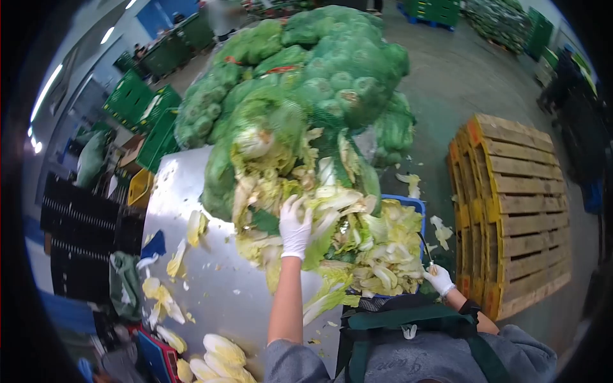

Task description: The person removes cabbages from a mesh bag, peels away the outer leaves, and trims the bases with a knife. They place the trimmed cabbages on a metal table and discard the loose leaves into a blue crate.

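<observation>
My left hand (295,231), in a white glove, reaches onto a heap of loose cabbage leaves (332,207) at the mouth of a green net bag. Its fingers are spread over the leaves. A whole napa cabbage (254,142) shows just inside the netting beyond it. My right hand (439,279), also gloved, is closed around the handle of a knife (424,246) with its thin blade pointing up and away. That hand is beside a blue crate (416,207) filled with cut leaves. Trimmed cabbages (220,357) lie at the table's near left.
Full green net bags (338,70) are stacked on the far part of the metal table (211,287). Scattered leaves (169,300) lie on its left side. Wooden pallets (517,210) stand at right; green crates (131,96) at left. Leaf scraps (440,231) litter the floor. A person (565,73) is far right.
</observation>
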Motion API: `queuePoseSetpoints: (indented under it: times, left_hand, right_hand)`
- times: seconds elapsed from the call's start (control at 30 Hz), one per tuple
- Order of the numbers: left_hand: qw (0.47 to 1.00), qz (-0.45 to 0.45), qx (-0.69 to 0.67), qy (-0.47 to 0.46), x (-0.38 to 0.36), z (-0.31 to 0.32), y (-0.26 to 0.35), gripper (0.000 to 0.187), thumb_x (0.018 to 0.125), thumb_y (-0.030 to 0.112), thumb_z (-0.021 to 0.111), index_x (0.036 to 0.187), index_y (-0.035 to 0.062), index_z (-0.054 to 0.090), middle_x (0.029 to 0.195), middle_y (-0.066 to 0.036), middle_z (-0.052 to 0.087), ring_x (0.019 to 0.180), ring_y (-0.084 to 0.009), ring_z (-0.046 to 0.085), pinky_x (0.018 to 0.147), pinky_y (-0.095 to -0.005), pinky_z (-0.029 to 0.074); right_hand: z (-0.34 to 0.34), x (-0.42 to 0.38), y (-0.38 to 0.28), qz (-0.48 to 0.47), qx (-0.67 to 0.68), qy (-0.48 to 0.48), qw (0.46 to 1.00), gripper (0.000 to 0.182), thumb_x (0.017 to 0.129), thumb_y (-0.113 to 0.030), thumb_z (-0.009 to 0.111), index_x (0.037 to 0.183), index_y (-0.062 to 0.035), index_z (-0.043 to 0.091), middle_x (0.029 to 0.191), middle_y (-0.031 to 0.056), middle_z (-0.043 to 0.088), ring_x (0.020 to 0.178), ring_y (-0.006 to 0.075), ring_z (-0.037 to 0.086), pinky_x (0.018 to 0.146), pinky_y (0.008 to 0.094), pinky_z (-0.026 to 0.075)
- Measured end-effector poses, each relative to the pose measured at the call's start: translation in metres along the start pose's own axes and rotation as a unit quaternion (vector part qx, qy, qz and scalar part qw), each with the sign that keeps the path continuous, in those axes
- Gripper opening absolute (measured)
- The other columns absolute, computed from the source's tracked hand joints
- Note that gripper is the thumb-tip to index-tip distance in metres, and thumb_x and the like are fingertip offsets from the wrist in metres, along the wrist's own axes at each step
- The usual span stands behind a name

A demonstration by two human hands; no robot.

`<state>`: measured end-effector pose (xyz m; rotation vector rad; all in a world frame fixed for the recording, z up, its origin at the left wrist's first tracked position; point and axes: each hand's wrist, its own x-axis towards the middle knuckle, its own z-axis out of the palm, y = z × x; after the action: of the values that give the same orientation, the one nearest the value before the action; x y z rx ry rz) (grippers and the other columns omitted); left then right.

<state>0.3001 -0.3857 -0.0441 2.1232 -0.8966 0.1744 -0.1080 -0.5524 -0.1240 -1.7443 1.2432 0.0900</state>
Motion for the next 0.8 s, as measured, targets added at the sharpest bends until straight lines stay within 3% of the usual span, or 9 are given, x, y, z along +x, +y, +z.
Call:
queuePoseSetpoints:
  times: [0.13, 0.2, 0.23, 0.27, 0.33, 0.4, 0.6, 0.73, 0.8]
  left_hand:
    - [0.993, 0.015, -0.084, -0.078, 0.006, 0.057, 0.033, 0.023, 0.079, 0.007, 0.062, 0.101, 0.0036, 0.062, 0.108, -0.016, 0.059, 0.102, -0.0311, 0.055, 0.091, -0.0354, 0.042]
    - [0.991, 0.018, -0.072, -0.108, -0.004, 0.074, 0.041, 0.022, 0.079, 0.006, 0.061, 0.101, 0.0031, 0.062, 0.107, -0.016, 0.059, 0.101, -0.0312, 0.056, 0.089, -0.0346, 0.043]
    - [0.985, -0.01, -0.078, -0.152, -0.01, 0.077, 0.046, 0.028, 0.082, 0.02, 0.06, 0.104, 0.0039, 0.061, 0.11, -0.015, 0.058, 0.106, -0.0311, 0.052, 0.103, -0.0439, 0.029]
    - [0.984, -0.004, -0.032, -0.173, -0.016, 0.077, 0.056, 0.031, 0.082, 0.023, 0.06, 0.107, 0.0044, 0.06, 0.112, -0.015, 0.057, 0.108, -0.0312, 0.051, 0.105, -0.047, 0.024]
    - [0.976, 0.01, 0.066, -0.209, -0.027, 0.077, 0.076, 0.038, 0.082, 0.028, 0.06, 0.113, 0.0052, 0.057, 0.115, -0.015, 0.056, 0.112, -0.0314, 0.048, 0.108, -0.0532, 0.013]
    - [0.973, 0.018, 0.077, -0.216, -0.048, 0.089, 0.073, 0.047, 0.082, 0.033, 0.059, 0.119, 0.0059, 0.053, 0.122, -0.016, 0.05, 0.119, -0.0313, 0.042, 0.108, -0.0582, 0.003]
    - [0.97, 0.009, 0.057, -0.235, -0.073, 0.066, 0.085, 0.041, 0.078, 0.021, 0.065, 0.115, 0.0067, 0.056, 0.123, -0.015, 0.05, 0.117, -0.0292, 0.045, 0.108, -0.0522, 0.017]
    - [0.977, -0.038, 0.039, -0.208, -0.093, 0.047, 0.073, 0.033, 0.075, 0.013, 0.065, 0.107, 0.0046, 0.061, 0.112, -0.015, 0.058, 0.107, -0.0321, 0.053, 0.103, -0.0474, 0.03]
    - [0.977, -0.073, 0.012, -0.198, -0.098, 0.038, 0.073, 0.028, 0.076, 0.009, 0.064, 0.104, 0.0033, 0.062, 0.109, -0.016, 0.059, 0.104, -0.0314, 0.055, 0.098, -0.0398, 0.037]
  right_hand:
    - [0.018, 0.027, 0.009, 0.04, 0.249, -0.019, 0.968, 0.034, 0.076, -0.032, 0.071, 0.093, -0.0036, 0.062, 0.069, 0.003, 0.058, 0.065, 0.0118, 0.053, 0.061, 0.0281, 0.045]
    - [0.037, 0.068, 0.016, 0.09, 0.258, 0.005, 0.962, 0.034, 0.078, -0.031, 0.069, 0.097, -0.0044, 0.061, 0.071, 0.0003, 0.056, 0.064, 0.0091, 0.051, 0.057, 0.0265, 0.043]
    - [0.046, 0.089, 0.009, 0.09, 0.324, -0.007, 0.942, 0.036, 0.079, -0.032, 0.068, 0.099, -0.0042, 0.06, 0.072, 0.0001, 0.056, 0.064, 0.0084, 0.05, 0.056, 0.026, 0.042]
    - [0.054, 0.108, -0.004, 0.087, 0.389, -0.019, 0.917, 0.038, 0.079, -0.034, 0.068, 0.102, -0.0039, 0.059, 0.074, -0.0001, 0.056, 0.064, 0.0076, 0.05, 0.055, 0.0255, 0.042]
    - [0.058, 0.141, -0.039, 0.114, 0.354, -0.044, 0.927, 0.055, 0.079, -0.042, 0.066, 0.115, -0.0015, 0.054, 0.094, 0.0051, 0.059, 0.083, 0.0146, 0.055, 0.07, 0.0334, 0.046]
    - [0.077, 0.188, -0.055, 0.078, 0.313, -0.017, 0.946, 0.054, 0.079, -0.046, 0.064, 0.114, -0.0053, 0.055, 0.097, 0.0059, 0.059, 0.087, 0.0168, 0.055, 0.073, 0.0351, 0.045]
    - [0.174, 0.318, -0.02, 0.107, 0.509, -0.054, 0.853, 0.05, 0.084, -0.046, 0.059, 0.11, -0.0036, 0.057, 0.093, 0.0031, 0.059, 0.074, 0.014, 0.051, 0.066, 0.0289, 0.043]
    - [0.175, 0.285, -0.048, 0.101, 0.564, -0.036, 0.819, 0.047, 0.084, -0.043, 0.06, 0.111, -0.0045, 0.058, 0.094, 0.0027, 0.059, 0.077, 0.0139, 0.053, 0.068, 0.0294, 0.044]
    - [0.175, 0.283, -0.042, 0.113, 0.572, -0.035, 0.812, 0.042, 0.083, -0.029, 0.063, 0.116, -0.0035, 0.054, 0.102, 0.004, 0.058, 0.083, 0.0138, 0.053, 0.072, 0.0296, 0.044]
